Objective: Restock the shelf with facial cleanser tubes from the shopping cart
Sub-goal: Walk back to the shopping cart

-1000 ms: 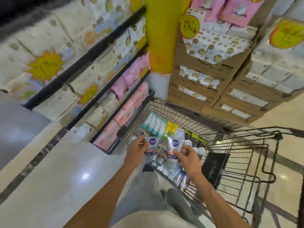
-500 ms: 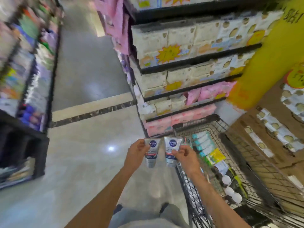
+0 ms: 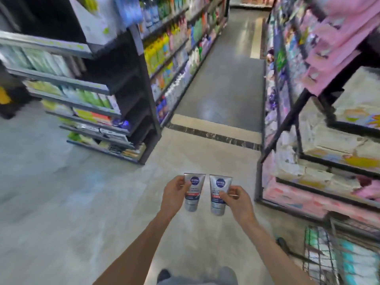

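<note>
Left hand [image 3: 174,189] pinches one silver, blue-logoed cleanser tube [image 3: 192,191]; right hand [image 3: 236,199] grips its twin [image 3: 219,193], both mid-aisle. Neither is shelved yet, and the wire shopping cart [image 3: 320,254] looks still stocked.

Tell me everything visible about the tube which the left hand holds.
The silver plastic cleanser tube with a round dark blue logo hangs upright, flat crimped end on top, cap end pointing down. Below the logo are grey print and a red band; the small text is blurred. The left hand pinches its left edge near the middle, thumb on the front. It is held over the floor, beside a matching tube but apart from it.
</note>
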The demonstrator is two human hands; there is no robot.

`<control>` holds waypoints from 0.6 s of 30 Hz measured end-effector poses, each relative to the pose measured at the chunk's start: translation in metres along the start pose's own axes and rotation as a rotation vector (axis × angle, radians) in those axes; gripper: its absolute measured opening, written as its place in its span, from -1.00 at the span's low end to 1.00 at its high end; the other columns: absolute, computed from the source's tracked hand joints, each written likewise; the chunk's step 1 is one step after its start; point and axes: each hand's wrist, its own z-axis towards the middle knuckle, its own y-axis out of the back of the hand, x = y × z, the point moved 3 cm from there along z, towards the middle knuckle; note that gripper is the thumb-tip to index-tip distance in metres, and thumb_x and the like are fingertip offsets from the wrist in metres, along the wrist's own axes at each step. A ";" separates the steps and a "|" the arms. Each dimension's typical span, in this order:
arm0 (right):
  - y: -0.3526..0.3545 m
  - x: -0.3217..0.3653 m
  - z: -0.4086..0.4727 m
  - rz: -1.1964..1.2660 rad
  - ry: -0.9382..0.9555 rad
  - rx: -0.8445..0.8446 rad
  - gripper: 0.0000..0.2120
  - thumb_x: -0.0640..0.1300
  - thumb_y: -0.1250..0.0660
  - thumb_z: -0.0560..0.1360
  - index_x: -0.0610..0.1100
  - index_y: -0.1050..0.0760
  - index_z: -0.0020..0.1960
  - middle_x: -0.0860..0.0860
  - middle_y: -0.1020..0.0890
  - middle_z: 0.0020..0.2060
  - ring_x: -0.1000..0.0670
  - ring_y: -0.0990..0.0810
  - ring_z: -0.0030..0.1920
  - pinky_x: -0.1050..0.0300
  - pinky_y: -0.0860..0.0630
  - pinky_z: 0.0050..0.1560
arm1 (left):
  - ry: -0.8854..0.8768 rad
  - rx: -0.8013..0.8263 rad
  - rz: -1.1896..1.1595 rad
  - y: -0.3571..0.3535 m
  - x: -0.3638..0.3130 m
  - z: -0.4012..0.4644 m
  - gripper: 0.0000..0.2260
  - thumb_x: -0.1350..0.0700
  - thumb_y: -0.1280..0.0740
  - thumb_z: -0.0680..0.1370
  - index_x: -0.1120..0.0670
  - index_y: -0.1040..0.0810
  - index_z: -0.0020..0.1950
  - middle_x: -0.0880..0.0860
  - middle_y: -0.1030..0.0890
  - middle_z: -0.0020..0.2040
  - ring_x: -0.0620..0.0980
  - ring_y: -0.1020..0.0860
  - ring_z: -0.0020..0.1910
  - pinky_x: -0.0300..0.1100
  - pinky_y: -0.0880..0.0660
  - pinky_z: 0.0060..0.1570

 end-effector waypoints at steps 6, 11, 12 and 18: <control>-0.154 0.060 0.002 -0.048 0.075 0.234 -0.78 -0.12 -0.56 0.47 -0.06 -0.57 0.04 0.03 -0.71 -0.04 -0.03 -0.70 0.00 -0.18 -0.64 0.09 | 0.031 -0.200 -0.058 0.152 0.033 0.014 -0.90 0.15 -0.41 0.61 0.12 -0.60 0.11 0.05 -0.72 -0.02 0.05 -0.70 -0.04 -0.04 -0.64 -0.04; -0.263 0.104 0.004 -0.066 0.114 0.374 -0.78 -0.11 -0.56 0.47 -0.06 -0.56 0.04 0.03 -0.71 -0.03 -0.03 -0.71 0.00 -0.17 -0.64 0.11 | 0.081 -0.361 -0.032 0.252 0.050 0.023 -0.86 0.13 -0.39 0.62 0.10 -0.60 0.17 0.04 -0.71 0.04 0.00 -0.70 -0.01 0.06 -0.65 0.07; -0.283 0.114 0.005 -0.071 0.124 0.400 -0.78 -0.12 -0.56 0.47 -0.06 -0.56 0.03 0.02 -0.70 -0.03 -0.04 -0.70 0.00 -0.17 -0.64 0.12 | 0.091 -0.397 -0.020 0.272 0.053 0.027 -0.85 0.10 -0.39 0.63 0.10 -0.59 0.18 0.04 -0.71 0.04 0.00 -0.70 -0.01 0.09 -0.65 0.08; -0.394 0.172 0.035 -0.092 0.210 0.496 -0.79 -0.14 -0.53 0.50 -0.07 -0.54 0.05 0.07 -0.67 -0.04 0.03 -0.67 -0.01 -0.10 -0.66 0.09 | 0.131 -0.550 -0.034 0.362 0.053 0.071 -0.81 0.13 -0.37 0.64 0.14 -0.57 0.23 0.09 -0.70 0.11 0.05 -0.68 0.04 0.08 -0.65 0.12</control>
